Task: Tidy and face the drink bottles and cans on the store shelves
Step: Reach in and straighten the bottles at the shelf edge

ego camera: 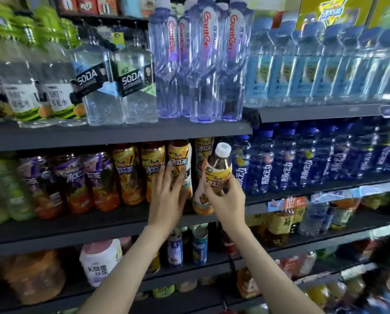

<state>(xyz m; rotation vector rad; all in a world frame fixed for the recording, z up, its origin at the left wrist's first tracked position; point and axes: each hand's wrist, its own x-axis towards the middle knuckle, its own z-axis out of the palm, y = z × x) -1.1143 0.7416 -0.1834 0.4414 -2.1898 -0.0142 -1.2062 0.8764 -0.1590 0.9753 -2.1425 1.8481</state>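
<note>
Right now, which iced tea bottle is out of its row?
The white-capped bottle gripped by the right hand, tilted before the row; the others stand on the shelf.

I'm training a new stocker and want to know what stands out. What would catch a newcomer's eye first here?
The right hand grips a white-capped tea bottle, tilted, in front of the middle shelf, while the left hand lies flat on a yellow bottle in the row beside it. Above, tall clear water bottles with red lettering fill the centre of the upper shelf; dark blue bottles line the right.
</note>
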